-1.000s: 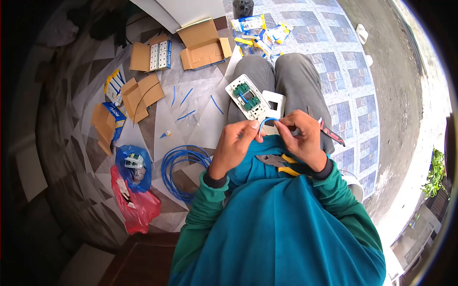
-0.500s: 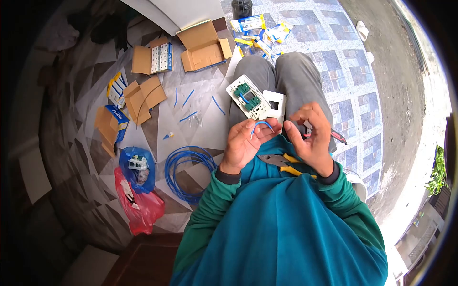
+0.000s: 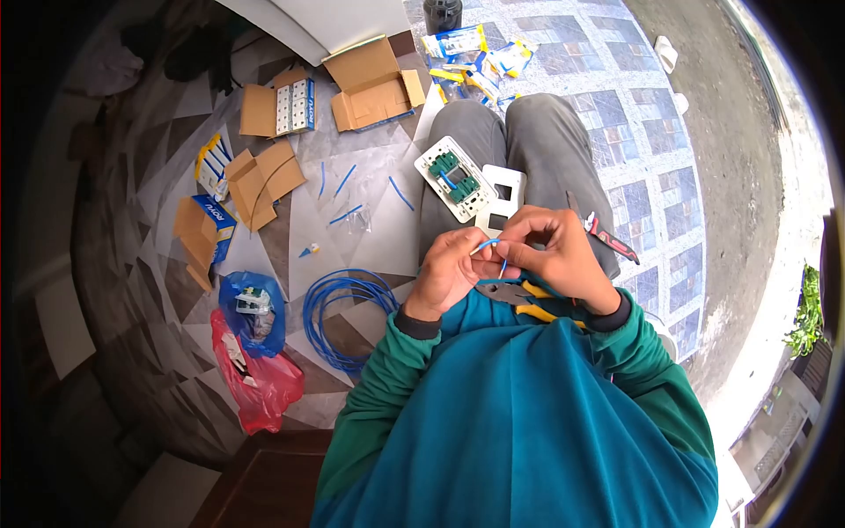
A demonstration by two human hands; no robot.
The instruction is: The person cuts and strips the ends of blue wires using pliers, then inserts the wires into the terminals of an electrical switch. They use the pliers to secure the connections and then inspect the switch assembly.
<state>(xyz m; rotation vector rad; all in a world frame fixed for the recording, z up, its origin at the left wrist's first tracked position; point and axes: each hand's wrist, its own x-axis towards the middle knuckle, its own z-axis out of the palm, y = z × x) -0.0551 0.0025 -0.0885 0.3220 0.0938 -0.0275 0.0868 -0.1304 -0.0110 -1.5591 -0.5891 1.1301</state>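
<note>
A short bent blue wire (image 3: 490, 242) with pale ends runs between my two hands above the lap. My left hand (image 3: 447, 271) pinches its left part between thumb and fingers. The fingers of my right hand (image 3: 550, 251) are closed on its right part. Just beyond the hands, a white outlet frame with green modules (image 3: 456, 179) rests on the left thigh, a short blue wire in it. Beside it lies a white cover plate (image 3: 515, 183) with square openings. Yellow-handled pliers (image 3: 519, 299) lie on the lap under my right hand.
A red-and-black tool (image 3: 613, 242) lies on the right thigh. Left on the floor are a blue wire coil (image 3: 341, 321), cut blue wires (image 3: 346, 214), open cardboard boxes (image 3: 374, 88), and blue (image 3: 253, 308) and red (image 3: 264, 383) plastic bags. Packets (image 3: 480, 62) lie beyond the knees.
My right hand has moved left and down to the wire and closed on it. The wire's right end now points downward. The red-and-black tool shows more fully.
</note>
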